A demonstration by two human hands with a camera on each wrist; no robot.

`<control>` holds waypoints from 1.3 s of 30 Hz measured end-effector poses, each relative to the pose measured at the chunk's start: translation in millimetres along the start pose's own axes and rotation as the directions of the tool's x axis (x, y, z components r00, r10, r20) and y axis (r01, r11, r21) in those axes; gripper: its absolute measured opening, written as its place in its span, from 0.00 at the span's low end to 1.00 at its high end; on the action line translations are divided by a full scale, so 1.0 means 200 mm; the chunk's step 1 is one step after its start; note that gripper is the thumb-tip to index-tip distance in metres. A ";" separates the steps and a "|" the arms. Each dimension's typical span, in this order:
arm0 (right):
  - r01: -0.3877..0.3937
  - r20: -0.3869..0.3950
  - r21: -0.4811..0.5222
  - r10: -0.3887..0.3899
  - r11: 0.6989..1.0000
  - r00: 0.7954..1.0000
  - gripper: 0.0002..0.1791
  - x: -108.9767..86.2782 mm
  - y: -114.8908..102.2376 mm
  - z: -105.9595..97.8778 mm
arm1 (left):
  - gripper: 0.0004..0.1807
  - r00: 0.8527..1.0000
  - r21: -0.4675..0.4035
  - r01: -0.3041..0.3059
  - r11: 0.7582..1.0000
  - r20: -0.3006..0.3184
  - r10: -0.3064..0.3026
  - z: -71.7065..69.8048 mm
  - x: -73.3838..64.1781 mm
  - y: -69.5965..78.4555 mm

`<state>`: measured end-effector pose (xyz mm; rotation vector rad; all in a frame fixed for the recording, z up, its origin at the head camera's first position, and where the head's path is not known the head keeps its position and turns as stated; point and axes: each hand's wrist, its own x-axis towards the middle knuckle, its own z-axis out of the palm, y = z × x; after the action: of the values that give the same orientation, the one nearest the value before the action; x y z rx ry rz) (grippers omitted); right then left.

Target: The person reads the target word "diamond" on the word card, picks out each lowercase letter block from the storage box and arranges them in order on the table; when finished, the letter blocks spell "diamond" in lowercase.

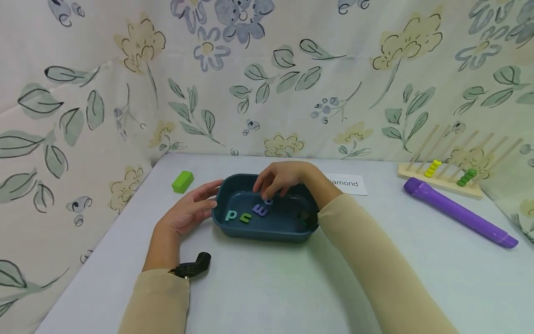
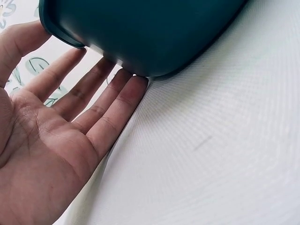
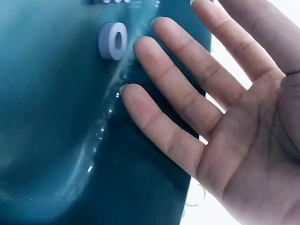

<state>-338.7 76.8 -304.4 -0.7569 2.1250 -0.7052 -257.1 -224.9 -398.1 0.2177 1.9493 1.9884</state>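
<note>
A dark blue-green plastic tub (image 1: 263, 235) stands on the white table. My left hand (image 1: 189, 208) rests against its left end. In the left wrist view, those fairly straight fingers (image 2: 115, 112) touch the outer wall. Over the tub's back part is my right hand (image 1: 285, 177), pointing downward. The right wrist view shows its fingers (image 3: 161, 115) extended and spread beside a purple letter o (image 3: 113, 41), apart from it. Also inside lie a light-blue letter p (image 1: 231, 215), a green letter n (image 1: 245, 217) and a purple m-shaped letter (image 1: 260, 210). Something dark green (image 1: 304, 219) sits in the shaded right end.
A green block (image 1: 182, 182) lies behind left of the tub. Behind the right forearm is a white card (image 1: 350, 184) reading "iamond", its start hidden. At the right are a wooden peg rack (image 1: 442, 180) with yellow and green beads and a long purple stick (image 1: 459, 211). Floral cloth (image 1: 283, 106) hangs behind.
</note>
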 end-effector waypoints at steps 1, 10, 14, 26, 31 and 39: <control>0.000 0.005 -0.007 0.000 1.000 1.000 0.25 0.01 0.00 0.00 | 0.37 1.000 0.003 -0.001 1.000 0.000 0.001 0.00 0.00 0.00; -0.014 0.032 -0.052 0.016 0.999 0.999 0.29 0.07 -0.01 0.04 | 0.37 1.000 -0.010 -0.003 1.000 0.020 0.003 -0.01 -0.01 0.00; -0.017 0.038 -0.083 0.020 0.996 0.999 0.31 0.10 0.01 0.07 | 0.37 1.000 -0.014 -0.003 1.000 0.015 0.003 -0.01 0.00 0.00; -0.052 0.062 -0.203 0.065 0.978 0.996 0.25 0.13 -0.01 0.11 | 0.37 1.000 -0.002 -0.009 1.000 0.008 0.009 -0.01 0.00 -0.01; -0.081 0.063 -0.224 0.097 0.971 0.993 0.26 0.14 -0.02 0.12 | 0.36 1.000 0.004 -0.005 1.000 0.008 0.005 0.00 0.00 0.00; -0.060 0.040 -0.314 0.076 0.948 0.996 0.23 0.15 -0.03 0.16 | 0.36 1.000 0.002 0.000 1.000 0.002 0.000 -0.01 0.00 0.00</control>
<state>-328.8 43.8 -332.1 -0.8530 2.2312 -0.3095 -257.7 -226.2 -397.5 0.2205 1.9496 1.9859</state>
